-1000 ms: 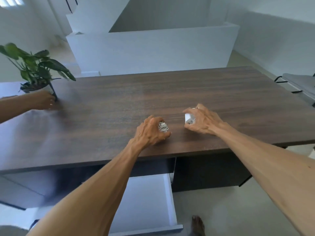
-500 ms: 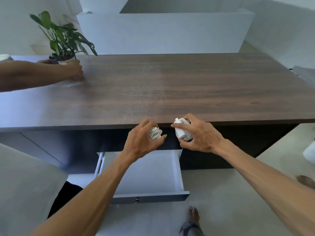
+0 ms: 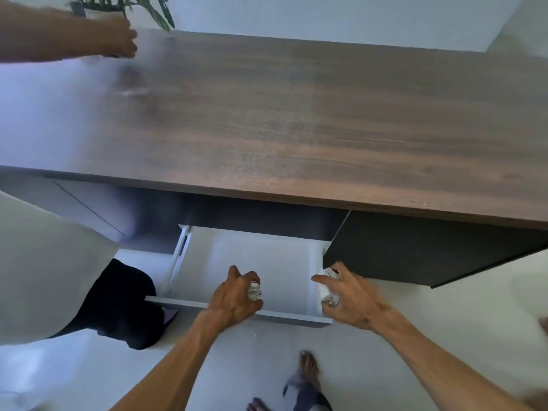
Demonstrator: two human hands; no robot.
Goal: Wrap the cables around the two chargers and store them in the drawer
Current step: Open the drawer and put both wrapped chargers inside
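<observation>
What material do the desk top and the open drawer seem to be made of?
The desk top: brown wood or wood-look laminate, going by the long grain streaks; matte with a soft sheen. The open drawer: smooth white board inside, likely laminated, with a thin grey front edge. Real wood or veneer cannot be told.

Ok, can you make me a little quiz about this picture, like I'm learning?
1. True or false: the drawer under the desk is open.
2. What does the left hand hold?
3. Who touches the plant pot: A) another person's hand, B) the right hand?

Key: 1 true. 2 a charger with its cable wrapped round it. 3 A.
</observation>
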